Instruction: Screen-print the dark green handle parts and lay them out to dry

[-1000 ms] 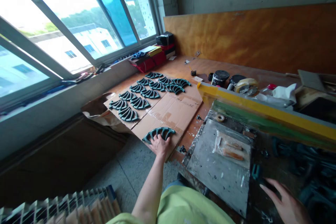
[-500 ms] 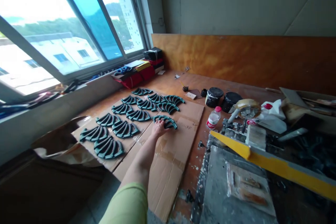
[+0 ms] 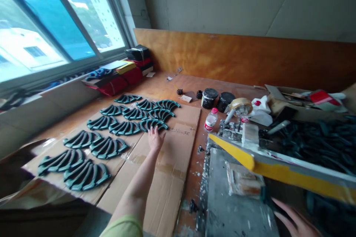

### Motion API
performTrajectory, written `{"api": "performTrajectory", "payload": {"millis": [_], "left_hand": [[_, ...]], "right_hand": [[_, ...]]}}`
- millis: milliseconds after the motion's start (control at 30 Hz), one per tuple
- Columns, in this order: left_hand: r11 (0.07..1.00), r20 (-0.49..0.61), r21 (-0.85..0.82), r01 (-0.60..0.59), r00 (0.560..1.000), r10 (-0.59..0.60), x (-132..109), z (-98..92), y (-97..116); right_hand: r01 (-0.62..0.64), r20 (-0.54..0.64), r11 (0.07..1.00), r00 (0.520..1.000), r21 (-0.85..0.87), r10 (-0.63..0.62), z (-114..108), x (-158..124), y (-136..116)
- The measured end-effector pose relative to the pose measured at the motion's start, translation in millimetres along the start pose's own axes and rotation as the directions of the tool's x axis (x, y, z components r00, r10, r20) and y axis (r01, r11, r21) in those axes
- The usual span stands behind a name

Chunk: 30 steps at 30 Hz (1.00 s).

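My left hand is stretched out over the flattened cardboard, fingers spread and holding nothing. Its fingertips are just short of a dark teal fan-shaped part that lies at the end of a row. Several more of these parts lie in rows on the cardboard to the left. My right hand shows at the bottom right edge, fingers extended over a dark surface beside a grey paint-stained metal plate. Its fingers are blurred.
A yellow-edged screen frame slants across the right. Behind it lies a pile of dark parts. Two black tins, a small plastic bottle and a tape roll stand on the wooden bench. Red boxes sit by the window.
My left hand set the teal part down at the end of the row and let go; it now lies open just behind it. My right hand has come back into view.
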<state>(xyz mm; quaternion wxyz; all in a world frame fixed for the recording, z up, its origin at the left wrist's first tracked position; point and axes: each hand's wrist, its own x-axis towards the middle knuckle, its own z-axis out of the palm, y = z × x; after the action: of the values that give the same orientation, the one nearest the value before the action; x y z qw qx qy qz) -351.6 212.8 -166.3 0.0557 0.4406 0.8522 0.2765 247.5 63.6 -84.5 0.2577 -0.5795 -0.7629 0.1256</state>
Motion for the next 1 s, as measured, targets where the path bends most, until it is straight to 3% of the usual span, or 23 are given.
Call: {"api": "performTrajectory", "payload": {"millis": [100, 233, 333, 400, 467, 567, 667, 733, 800, 867, 933, 967, 1000], "left_hand": [[0.994, 0.013, -0.106, 0.017, 1.000, -0.015, -58, 5.0, 15], [0.971, 0.068, -0.234, 0.048, 0.997, -0.033, -143, -1.1, 33], [0.948, 0.070, -0.313, 0.064, 0.997, -0.044, -194, -11.9, 48], [0.931, 0.061, -0.360, 0.064, 0.997, -0.045, -214, -19.9, 61], [0.917, 0.051, -0.395, 0.053, 0.998, -0.036, -223, -30.3, 76], [0.864, 0.011, -0.503, 0.013, 1.000, -0.009, -216, -55.1, 111], [0.724, -0.089, -0.686, -0.073, 0.996, 0.016, -197, -91.1, 162], [0.592, -0.146, -0.795, -0.134, 0.989, 0.028, -184, -115.5, 201], [0.437, -0.089, -0.892, -0.111, 0.993, 0.071, -174, -135.0, 236], [0.351, 0.024, -0.936, -0.023, 0.991, 0.130, -171, -147.6, 261], [0.350, 0.095, -0.936, 0.038, 0.985, 0.145, -176, -154.7, 269], [0.355, 0.114, -0.933, 0.058, 0.984, 0.138, -181, -156.9, 267], [0.354, 0.134, -0.932, 0.081, 0.983, 0.129, -188, -158.5, 261]], "right_hand": [[0.081, 0.089, 0.996, 0.993, 0.027, -0.083, 7, 30, -23], [0.198, 0.107, 0.980, 0.974, 0.026, -0.199, 27, 69, -39], [0.268, 0.165, 0.963, 0.950, 0.010, -0.266, 39, 76, -36], [0.324, 0.203, 0.946, 0.927, -0.007, -0.315, 43, 73, -33], [0.375, 0.243, 0.927, 0.902, -0.031, -0.356, 45, 71, -30], [0.398, 0.283, 0.912, 0.890, -0.103, -0.357, 46, 73, -34], [0.382, 0.290, 0.908, 0.901, -0.171, -0.324, 54, 80, -46], [0.424, 0.334, 0.895, 0.871, -0.139, -0.361, 62, 84, -55], [0.484, 0.382, 0.872, 0.820, -0.066, -0.427, 68, 85, -61], [0.537, 0.389, 0.844, 0.775, 0.011, -0.498, 67, 81, -61], [0.597, 0.373, 0.796, 0.720, 0.099, -0.586, 55, 76, -53], [0.601, 0.347, 0.789, 0.717, 0.131, -0.604, 45, 74, -47], [0.576, 0.310, 0.805, 0.746, 0.145, -0.590, 33, 73, -39]]}}
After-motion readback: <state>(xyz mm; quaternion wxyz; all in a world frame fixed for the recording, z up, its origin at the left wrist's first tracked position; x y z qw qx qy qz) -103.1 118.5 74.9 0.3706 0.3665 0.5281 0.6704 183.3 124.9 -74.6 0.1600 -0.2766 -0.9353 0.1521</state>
